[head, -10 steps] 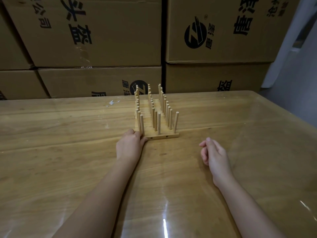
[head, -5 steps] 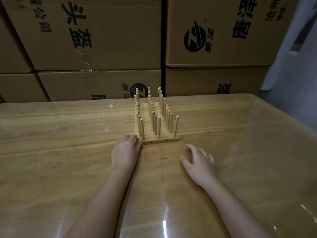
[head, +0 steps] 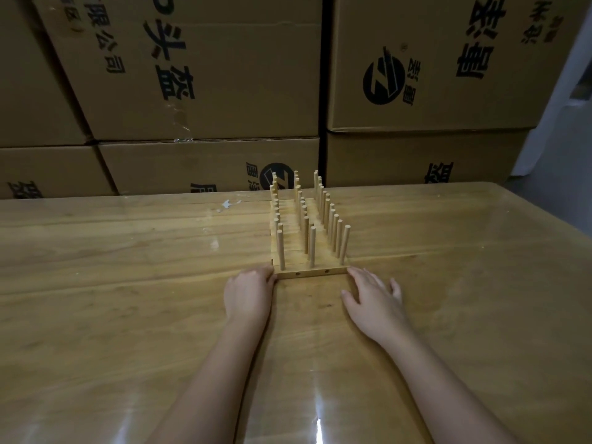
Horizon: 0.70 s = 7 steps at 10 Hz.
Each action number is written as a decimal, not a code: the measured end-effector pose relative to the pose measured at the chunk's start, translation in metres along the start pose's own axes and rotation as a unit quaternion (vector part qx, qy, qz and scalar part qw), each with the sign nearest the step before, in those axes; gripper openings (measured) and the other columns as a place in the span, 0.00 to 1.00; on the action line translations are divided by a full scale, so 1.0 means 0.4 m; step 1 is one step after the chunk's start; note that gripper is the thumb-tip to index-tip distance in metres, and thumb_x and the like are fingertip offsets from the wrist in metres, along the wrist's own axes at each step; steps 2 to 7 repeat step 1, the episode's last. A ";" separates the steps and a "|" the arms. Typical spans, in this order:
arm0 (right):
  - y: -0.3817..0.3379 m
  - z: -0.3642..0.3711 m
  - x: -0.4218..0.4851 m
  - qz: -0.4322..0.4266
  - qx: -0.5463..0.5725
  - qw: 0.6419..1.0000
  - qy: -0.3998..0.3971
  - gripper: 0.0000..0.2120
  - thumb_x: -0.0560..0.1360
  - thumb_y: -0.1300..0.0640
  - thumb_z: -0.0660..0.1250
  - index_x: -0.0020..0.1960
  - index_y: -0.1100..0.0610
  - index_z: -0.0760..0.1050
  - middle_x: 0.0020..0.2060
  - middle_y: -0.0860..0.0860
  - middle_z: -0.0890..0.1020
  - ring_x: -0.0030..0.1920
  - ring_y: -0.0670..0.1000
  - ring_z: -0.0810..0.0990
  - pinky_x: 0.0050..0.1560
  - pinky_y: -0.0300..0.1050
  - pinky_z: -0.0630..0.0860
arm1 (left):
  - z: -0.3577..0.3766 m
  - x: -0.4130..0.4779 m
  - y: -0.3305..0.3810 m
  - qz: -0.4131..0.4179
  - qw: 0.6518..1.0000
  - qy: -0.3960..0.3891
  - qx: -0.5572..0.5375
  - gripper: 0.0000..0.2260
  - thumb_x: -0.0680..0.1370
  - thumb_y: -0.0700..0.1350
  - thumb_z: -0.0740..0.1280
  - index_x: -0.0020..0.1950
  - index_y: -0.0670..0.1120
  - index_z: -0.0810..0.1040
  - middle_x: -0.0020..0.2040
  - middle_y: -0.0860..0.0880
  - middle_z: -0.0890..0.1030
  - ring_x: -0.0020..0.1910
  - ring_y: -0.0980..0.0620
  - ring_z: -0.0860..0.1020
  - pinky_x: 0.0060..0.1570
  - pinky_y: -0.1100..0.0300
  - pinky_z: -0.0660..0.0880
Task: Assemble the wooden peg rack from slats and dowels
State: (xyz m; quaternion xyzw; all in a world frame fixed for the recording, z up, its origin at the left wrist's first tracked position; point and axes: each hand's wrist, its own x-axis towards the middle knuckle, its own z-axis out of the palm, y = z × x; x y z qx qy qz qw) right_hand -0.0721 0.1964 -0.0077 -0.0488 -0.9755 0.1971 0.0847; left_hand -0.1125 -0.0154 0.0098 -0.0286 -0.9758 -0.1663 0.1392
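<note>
A wooden peg rack point(head: 312, 273) stands in the middle of the table, its slats lying side by side and three rows of upright dowels point(head: 312, 246) running away from me. Two small holes show in the near slat's front face. My left hand point(head: 248, 294) rests on the table with its fingers curled against the rack's near left corner. My right hand point(head: 373, 296) lies flat with spread fingers, its fingertips touching the near right corner.
The rack sits on a glossy wooden table point(head: 128, 315). Stacked cardboard boxes point(head: 208, 91) with black print form a wall along the far edge. A small white scrap point(head: 228, 205) lies left of the rack's far end. A grey wall shows at the right.
My right hand has opened from a loose curl and moved left and forward to the rack's right corner. My left hand stayed at the left corner. The camera moved closer.
</note>
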 end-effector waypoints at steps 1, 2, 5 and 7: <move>0.010 -0.006 -0.004 0.058 0.152 0.984 0.073 0.15 0.78 0.50 0.59 0.64 0.50 0.71 0.61 0.48 0.76 0.65 0.52 0.70 0.68 0.52 0.62 | -0.020 -0.014 0.003 -0.031 0.997 -0.013 -0.067 0.14 0.80 0.52 0.62 0.59 0.47 0.80 0.55 0.45 0.82 0.55 0.45 0.78 0.53 0.55 0.73; 0.010 -0.006 -0.004 0.058 0.152 0.984 0.073 0.15 0.78 0.50 0.59 0.64 0.50 0.71 0.61 0.48 0.76 0.65 0.52 0.70 0.68 0.52 0.62 | -0.020 -0.014 0.003 -0.031 0.997 -0.013 -0.067 0.14 0.80 0.52 0.62 0.59 0.47 0.80 0.55 0.45 0.82 0.55 0.45 0.78 0.53 0.55 0.73; 0.010 -0.006 -0.004 0.058 0.152 0.984 0.073 0.15 0.78 0.50 0.59 0.64 0.50 0.71 0.61 0.48 0.76 0.65 0.52 0.70 0.68 0.52 0.62 | -0.020 -0.014 0.003 -0.031 0.997 -0.013 -0.067 0.14 0.80 0.52 0.62 0.59 0.47 0.80 0.55 0.45 0.82 0.55 0.45 0.78 0.53 0.55 0.73; 0.010 -0.006 -0.004 0.058 0.152 0.984 0.073 0.15 0.78 0.50 0.59 0.64 0.50 0.71 0.61 0.48 0.76 0.65 0.52 0.70 0.68 0.52 0.62 | -0.020 -0.014 0.003 -0.031 0.997 -0.013 -0.067 0.14 0.80 0.52 0.62 0.59 0.47 0.80 0.55 0.45 0.82 0.55 0.45 0.78 0.53 0.55 0.73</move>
